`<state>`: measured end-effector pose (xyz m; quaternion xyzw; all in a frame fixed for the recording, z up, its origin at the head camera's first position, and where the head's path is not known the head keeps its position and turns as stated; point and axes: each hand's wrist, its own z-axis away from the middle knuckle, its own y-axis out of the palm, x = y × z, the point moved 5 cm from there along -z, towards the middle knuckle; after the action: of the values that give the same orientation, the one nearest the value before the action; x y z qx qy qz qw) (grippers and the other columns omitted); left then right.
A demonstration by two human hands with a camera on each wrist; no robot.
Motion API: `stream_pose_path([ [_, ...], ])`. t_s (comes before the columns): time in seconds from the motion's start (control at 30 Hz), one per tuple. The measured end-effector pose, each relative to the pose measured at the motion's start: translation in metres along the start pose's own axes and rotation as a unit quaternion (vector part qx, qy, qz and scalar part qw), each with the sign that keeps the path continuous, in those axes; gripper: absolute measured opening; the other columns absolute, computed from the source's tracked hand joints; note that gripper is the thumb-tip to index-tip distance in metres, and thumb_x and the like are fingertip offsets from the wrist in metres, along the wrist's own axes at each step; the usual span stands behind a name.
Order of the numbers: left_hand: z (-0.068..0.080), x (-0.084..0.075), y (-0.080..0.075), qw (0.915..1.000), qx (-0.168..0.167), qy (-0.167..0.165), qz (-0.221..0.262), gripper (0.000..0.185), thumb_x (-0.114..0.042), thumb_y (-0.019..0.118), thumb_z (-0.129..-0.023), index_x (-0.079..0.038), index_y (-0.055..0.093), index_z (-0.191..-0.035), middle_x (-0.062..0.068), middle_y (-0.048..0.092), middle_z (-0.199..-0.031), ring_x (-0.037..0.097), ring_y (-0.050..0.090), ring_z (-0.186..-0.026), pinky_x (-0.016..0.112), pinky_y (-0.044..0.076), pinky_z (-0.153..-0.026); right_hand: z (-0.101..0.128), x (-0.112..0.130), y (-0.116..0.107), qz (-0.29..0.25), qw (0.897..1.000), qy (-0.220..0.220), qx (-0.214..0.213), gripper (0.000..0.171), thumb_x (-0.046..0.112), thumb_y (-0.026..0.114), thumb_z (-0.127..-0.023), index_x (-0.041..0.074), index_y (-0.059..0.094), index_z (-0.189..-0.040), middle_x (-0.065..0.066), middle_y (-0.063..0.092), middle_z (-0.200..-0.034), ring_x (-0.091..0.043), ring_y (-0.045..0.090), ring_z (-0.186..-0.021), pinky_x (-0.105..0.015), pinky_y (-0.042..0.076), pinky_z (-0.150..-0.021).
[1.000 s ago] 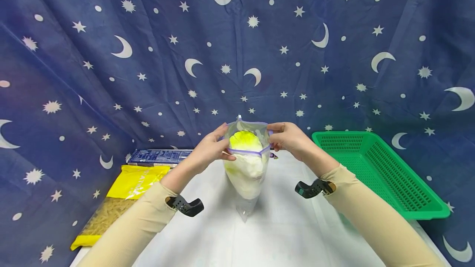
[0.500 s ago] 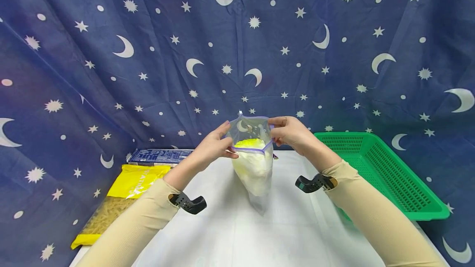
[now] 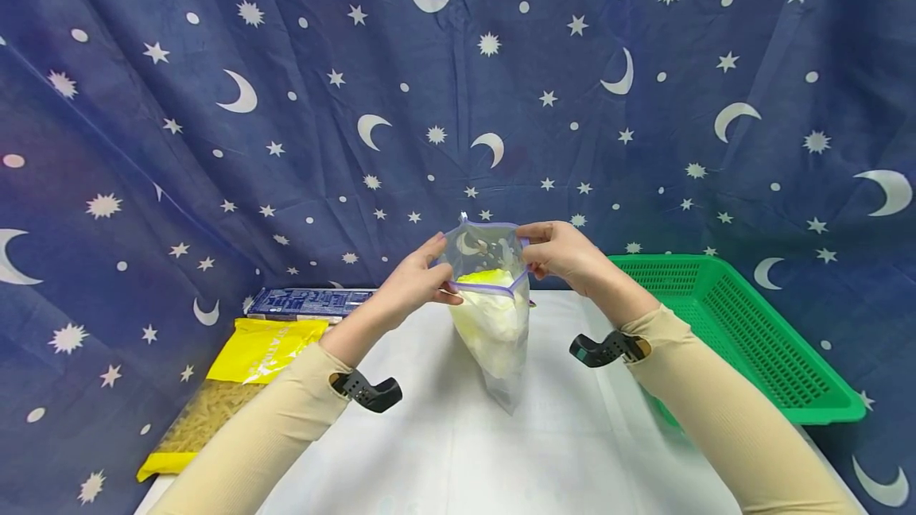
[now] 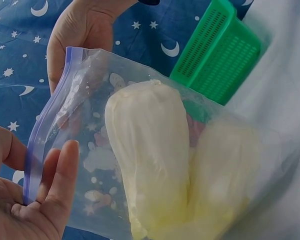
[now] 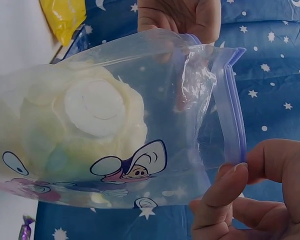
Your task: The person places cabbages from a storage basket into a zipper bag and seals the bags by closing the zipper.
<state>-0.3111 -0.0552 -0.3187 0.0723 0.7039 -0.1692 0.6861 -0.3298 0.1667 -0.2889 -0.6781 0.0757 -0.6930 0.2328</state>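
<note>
A clear zip bag (image 3: 494, 324) with a purple zipper strip hangs above the white table (image 3: 458, 459), its mouth apart. Inside lies a pale yellow-white cabbage (image 3: 490, 316). My left hand (image 3: 411, 284) pinches the left end of the bag's top and my right hand (image 3: 561, 257) pinches the right end. The left wrist view shows the cabbage (image 4: 150, 170) through the plastic, with my left hand (image 4: 35, 210) on the zipper strip. In the right wrist view my right hand (image 5: 255, 195) pinches the strip, and the bag (image 5: 115, 125) carries a cartoon print.
A green plastic basket (image 3: 737, 324) stands at the right of the table. A yellow pasta packet (image 3: 229, 380) and a dark blue box (image 3: 308, 302) lie at the left. A blue cloth with stars and moons (image 3: 458, 102) hangs behind.
Both hands moved the bag slightly up and to the right. The cabbage has sunk lower inside the bag, below the zipper line.
</note>
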Motion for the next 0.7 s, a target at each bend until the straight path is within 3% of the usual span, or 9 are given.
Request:
stream_pose_path([
  [0.23,-0.002,0.006,0.003,0.9992,0.005,-0.013,-0.036,0.077,0.001,0.046,-0.091,-0.001,0.017,-0.162,-0.001,0.005,-0.171,0.015,0.065,-0.074,0.033,0.063,-0.079,0.0,-0.006,0.003,0.05,0.999,0.005,0.016,0.066,0.001,0.058,-0.088,0.002,0.046,-0.152,-0.022,0.062,-0.122,-0.023,0.055,-0.073,-0.033,0.054,-0.069],
  [0.37,-0.002,0.007,0.004,0.9993,0.0,-0.016,-0.033,0.078,0.001,0.047,-0.09,0.0,0.017,-0.162,0.0,0.004,-0.172,0.015,0.066,-0.073,0.033,0.063,-0.079,0.0,-0.008,0.003,0.056,0.998,0.004,0.015,0.067,0.002,0.058,-0.087,0.003,0.046,-0.153,-0.022,0.062,-0.119,-0.023,0.055,-0.072,-0.032,0.054,-0.068],
  [0.5,-0.003,0.008,0.006,0.9997,-0.012,-0.017,-0.016,0.078,0.003,0.047,-0.091,0.0,0.015,-0.162,0.001,0.003,-0.172,0.015,0.064,-0.074,0.032,0.063,-0.078,0.001,-0.009,0.003,0.029,1.0,0.003,0.008,0.066,0.002,0.059,-0.089,0.002,0.045,-0.153,-0.024,0.061,-0.119,-0.023,0.055,-0.075,-0.032,0.055,-0.07],
  [0.7,-0.005,0.011,0.01,0.9972,-0.038,-0.028,0.058,0.079,0.005,0.045,-0.093,-0.003,0.01,-0.164,0.003,0.005,-0.171,0.016,0.065,-0.077,0.032,0.062,-0.082,0.003,-0.013,0.006,-0.075,0.997,-0.016,0.007,0.07,0.002,0.063,-0.094,0.005,0.036,-0.158,-0.022,0.048,-0.145,-0.022,0.054,-0.079,-0.032,0.059,-0.075],
])
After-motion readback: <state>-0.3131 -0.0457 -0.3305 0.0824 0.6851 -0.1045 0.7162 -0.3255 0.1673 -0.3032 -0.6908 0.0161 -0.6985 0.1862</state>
